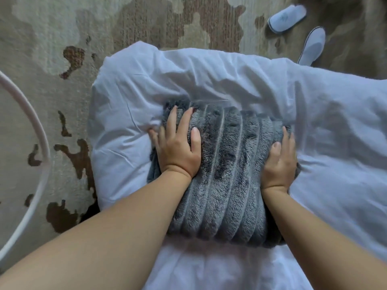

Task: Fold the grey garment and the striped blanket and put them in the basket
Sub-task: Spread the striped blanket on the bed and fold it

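Basket rim [43, 147]: a white hoop at 9 o'clock, mostly cut off by the frame edge. Only the arc shows, so I cannot tell what is in it. It stands on patterned tan and brown carpet [62, 28].

Duvet [129, 91]: white and wrinkled, filling centre to 3 o'clock and down to 6. Its 9 o'clock edge is near the rim, with a strip of carpet between.

Left hand [178, 151]: palm down on the 9 o'clock end of the blanket. Fingers are spread and nearly straight, thumb flat on top. It presses and does not clasp.

Blanket [226, 174]: grey ribbed fleece, folded into a thick block. It lies dead centre on the duvet, outside the basket, between both hands.

Right hand [279, 166]: on the blanket's 3 o'clock edge. Thumb is on top, fingers curl over the side, gripping the blanket.

Slippers [287, 17]: a white pair on the carpet at 1 o'clock. The second one [312, 46] is just beside the duvet edge.
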`<state>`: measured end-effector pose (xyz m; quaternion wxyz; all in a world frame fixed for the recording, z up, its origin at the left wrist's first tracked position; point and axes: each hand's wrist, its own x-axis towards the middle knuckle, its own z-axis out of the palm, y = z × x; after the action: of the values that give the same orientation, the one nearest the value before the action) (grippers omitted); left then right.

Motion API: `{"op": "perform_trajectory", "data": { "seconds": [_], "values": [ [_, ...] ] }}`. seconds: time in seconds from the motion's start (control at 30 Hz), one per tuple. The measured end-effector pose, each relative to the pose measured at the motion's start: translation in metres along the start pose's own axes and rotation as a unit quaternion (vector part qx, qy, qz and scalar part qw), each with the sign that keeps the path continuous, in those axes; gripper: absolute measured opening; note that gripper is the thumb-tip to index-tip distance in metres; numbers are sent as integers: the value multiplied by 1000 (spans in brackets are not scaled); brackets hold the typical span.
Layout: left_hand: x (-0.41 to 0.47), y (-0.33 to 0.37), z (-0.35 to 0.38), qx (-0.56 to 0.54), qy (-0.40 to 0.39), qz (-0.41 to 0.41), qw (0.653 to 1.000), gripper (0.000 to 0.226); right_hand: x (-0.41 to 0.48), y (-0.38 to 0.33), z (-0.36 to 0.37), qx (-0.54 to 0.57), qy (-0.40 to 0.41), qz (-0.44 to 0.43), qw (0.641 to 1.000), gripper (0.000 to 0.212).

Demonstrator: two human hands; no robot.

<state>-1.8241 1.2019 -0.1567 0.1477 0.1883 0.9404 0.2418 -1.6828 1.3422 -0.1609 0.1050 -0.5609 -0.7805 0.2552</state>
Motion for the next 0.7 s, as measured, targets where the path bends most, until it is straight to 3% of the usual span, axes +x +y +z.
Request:
{"op": "perform_trajectory", "data": {
  "seconds": [0.13,0.37,0.6,0.7],
  "values": [
    [4,-14,34,14,40,37,998,57,3,15,30,-20,41,-16,999,73],
    [2,-8,35,28,48,28,998,60,7,17,29,-22,50,-19,998,74],
    [-7,16,-27,61,-40,18,997,72,-3,-11,-31,31,-32,-3,999,62],
    [-12,15,-55,-55,-92,58,992,71,-17,-16,-59,69,-47,21,996,62]
  ]
}}
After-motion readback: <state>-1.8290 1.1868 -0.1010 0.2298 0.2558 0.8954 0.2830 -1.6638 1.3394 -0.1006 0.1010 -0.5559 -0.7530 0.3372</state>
